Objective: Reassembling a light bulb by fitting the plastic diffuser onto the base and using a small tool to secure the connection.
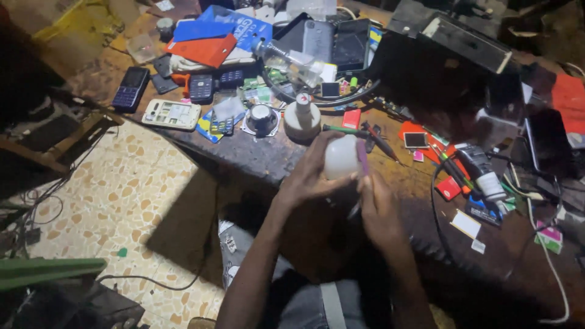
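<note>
My left hand (308, 176) grips a white rounded bulb-like object (340, 157) over the near edge of a cluttered wooden workbench (256, 155). Against the bulb's right side, my right hand (378, 204) holds a thin tool with a purple handle (362, 159). Both hands are close together above my lap. A white bulb base (303, 116) stands upright on the bench just behind the hands.
The bench carries several phones (131, 88), a white phone shell (171, 114), a small speaker (261, 119), a clear bottle (286, 61), tablets (351, 42), screwdrivers (359, 132), cables and red parts. A black box (463, 42) sits at the back right. Tiled floor (128, 195) lies on the left.
</note>
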